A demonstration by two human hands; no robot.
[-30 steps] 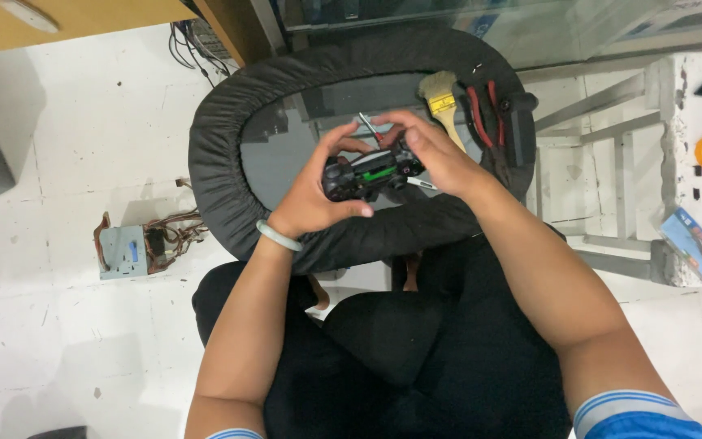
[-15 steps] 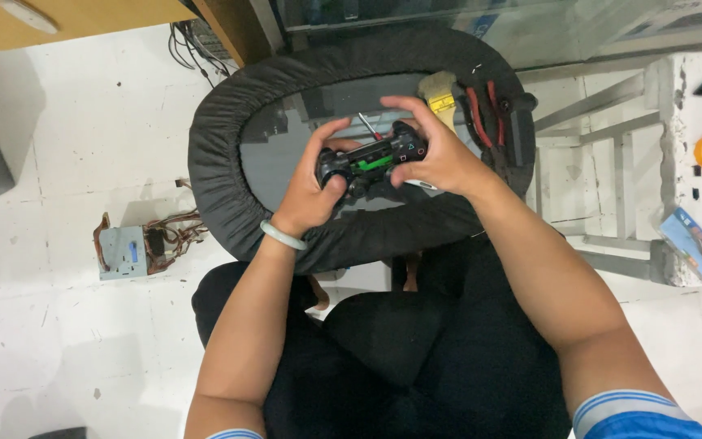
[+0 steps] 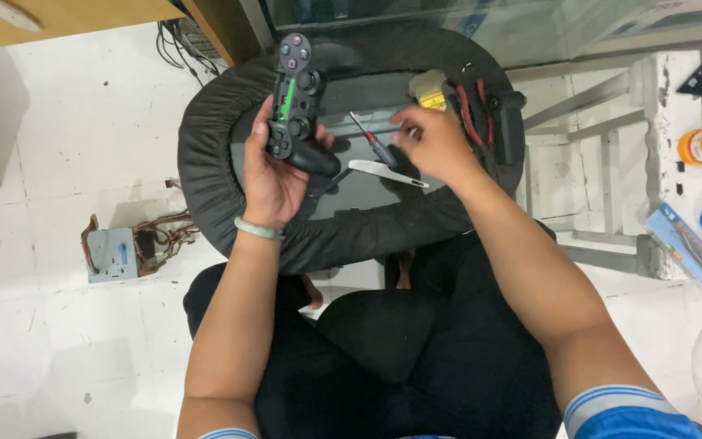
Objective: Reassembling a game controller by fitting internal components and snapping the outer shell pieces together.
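Left hand (image 3: pixel 274 175), fingers closed on black controller (image 3: pixel 294 102), holds it upright over round tray (image 3: pixel 205 154), left side. Right hand (image 3: pixel 432 142), fingers loosely curled, empty, reaches to screwdriver (image 3: pixel 374 142) beside white pry tool (image 3: pixel 387 172). Advice: pinch handle, keep controller steady.

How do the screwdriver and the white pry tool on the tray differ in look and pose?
The screwdriver is dark-handled with a thin metal shaft; the pry tool is flat, pale and blade-like. The screwdriver lies steeply diagonal beside the right hand; the pry tool lies nearly level, lower on the tray. Both are slim hand tools, neither gripped.
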